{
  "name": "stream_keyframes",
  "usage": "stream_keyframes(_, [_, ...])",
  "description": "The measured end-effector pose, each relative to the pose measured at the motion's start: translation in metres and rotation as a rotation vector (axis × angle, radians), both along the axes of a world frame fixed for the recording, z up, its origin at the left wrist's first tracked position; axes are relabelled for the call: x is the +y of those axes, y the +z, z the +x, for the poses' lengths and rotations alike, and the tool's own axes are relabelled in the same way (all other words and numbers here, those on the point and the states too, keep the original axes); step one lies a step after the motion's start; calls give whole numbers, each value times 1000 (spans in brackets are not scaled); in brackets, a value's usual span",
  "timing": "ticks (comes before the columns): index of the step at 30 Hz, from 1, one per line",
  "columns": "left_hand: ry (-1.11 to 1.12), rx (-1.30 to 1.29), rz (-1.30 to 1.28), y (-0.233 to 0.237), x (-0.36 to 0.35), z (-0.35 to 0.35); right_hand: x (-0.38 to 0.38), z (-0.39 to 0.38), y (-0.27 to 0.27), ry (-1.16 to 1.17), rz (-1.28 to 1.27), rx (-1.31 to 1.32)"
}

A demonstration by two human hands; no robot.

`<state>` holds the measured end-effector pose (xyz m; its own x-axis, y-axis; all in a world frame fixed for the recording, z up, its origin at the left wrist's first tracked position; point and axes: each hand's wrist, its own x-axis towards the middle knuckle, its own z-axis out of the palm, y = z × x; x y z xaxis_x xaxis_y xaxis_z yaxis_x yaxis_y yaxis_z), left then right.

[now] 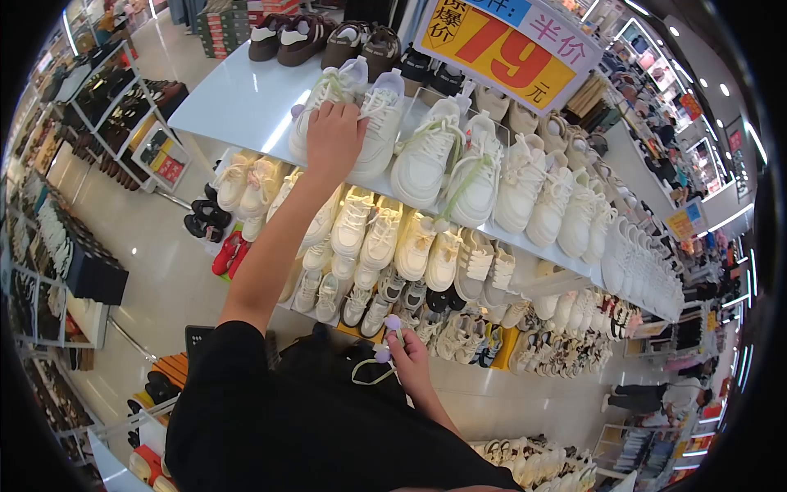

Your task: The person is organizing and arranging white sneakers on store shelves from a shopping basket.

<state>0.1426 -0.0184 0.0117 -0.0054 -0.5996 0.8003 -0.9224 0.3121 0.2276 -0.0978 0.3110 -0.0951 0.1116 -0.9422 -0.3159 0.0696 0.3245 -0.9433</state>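
Note:
My left hand (334, 135) reaches up to the display shelf, its fingers curled over the lace area of a white sneaker (354, 74) with pale green laces. A small lilac pom-pom (297, 110) shows at that shoe's left side. Touching it on the right is a matching white sneaker (382, 119) with white laces. Low in front of my body, my right hand (410, 357) pinches a pale green shoelace (370, 380) with lilac pom-poms (393, 322). The lace hangs in a loop. My fingers partly hide it.
Beside the pair, white sneakers with green laces (471, 172) and more white shoes line the shelf (215, 98). A price sign (504, 49) stands behind them. Lower shelves hold several rows of shoes (381, 234). At the right, a person (664, 399) stands in the aisle.

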Motion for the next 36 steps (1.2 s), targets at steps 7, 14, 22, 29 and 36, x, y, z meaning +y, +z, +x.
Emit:
stream_keyframes(7, [-99,331,61,-10,37,15,-26,-13,-1,101,-70,66])
stream_keyframes(14, [-362,826,407,-52,122,58,-58,30,16,-23,1,12])
stream_keyframes(22, [-362,851,730,-148,205,153,-152,153,122,99,-205,33])
stream_keyframes(29, [-211,721,884,-198,231,244,-308,258,182,258,-400,97])
stream_keyframes(36, [230,299,1064,-312,286,312,-387,305,178,308,-556,378])
